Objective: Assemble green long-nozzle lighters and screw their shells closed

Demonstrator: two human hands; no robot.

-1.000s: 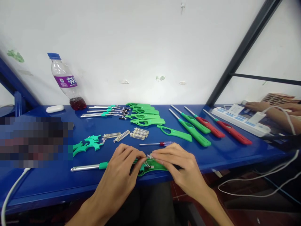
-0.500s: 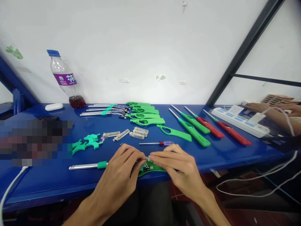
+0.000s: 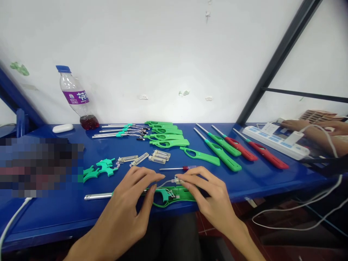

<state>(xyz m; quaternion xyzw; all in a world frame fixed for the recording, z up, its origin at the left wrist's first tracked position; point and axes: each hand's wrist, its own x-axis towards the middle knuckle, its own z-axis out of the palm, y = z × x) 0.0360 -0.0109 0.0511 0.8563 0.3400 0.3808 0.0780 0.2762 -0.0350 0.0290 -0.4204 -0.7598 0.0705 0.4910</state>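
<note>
Fingers (image 3: 152, 178) of my left hand (image 3: 130, 197) lie loosely spread, gripping nothing, over the neck of the green lighter shell (image 3: 174, 195). The thumb is set down just beside its trigger loop. My right hand (image 3: 210, 194) has its fingertips (image 3: 187, 181) pinched, as far as I can see, on the clear part (image 3: 177, 179), from which a thin wire (image 3: 165, 182) curves toward my left hand.

The shell lies flat at the near edge of the tabletop (image 3: 54, 214), its metal tube (image 3: 98, 196) pointing left.

To do this well, I judge that my left hand should pin the shell so it cannot slide off the edge. The right hand should lower the part level into its seat, with the wire laid in its channel and not kinked. A light pinch seems best, since the part looks small and slippery.

Just beyond my hands lies 1 screwdriver (image 3: 179, 168). Farther back are clear tanks (image 3: 160, 156), teal triggers (image 3: 100, 167) and a row of green shells (image 3: 165, 136). To the right lie 2 green lighters (image 3: 223, 150) and 2 red lighters (image 3: 244, 148).

The blue surface looks smooth and glossy. A bottle (image 3: 76, 99) and a white case (image 3: 63, 128) stand against the white wall. A black post (image 3: 277, 61) rises at right. Past it, by a power strip (image 3: 274, 141), another person's hands (image 3: 312, 128) are busy.
</note>
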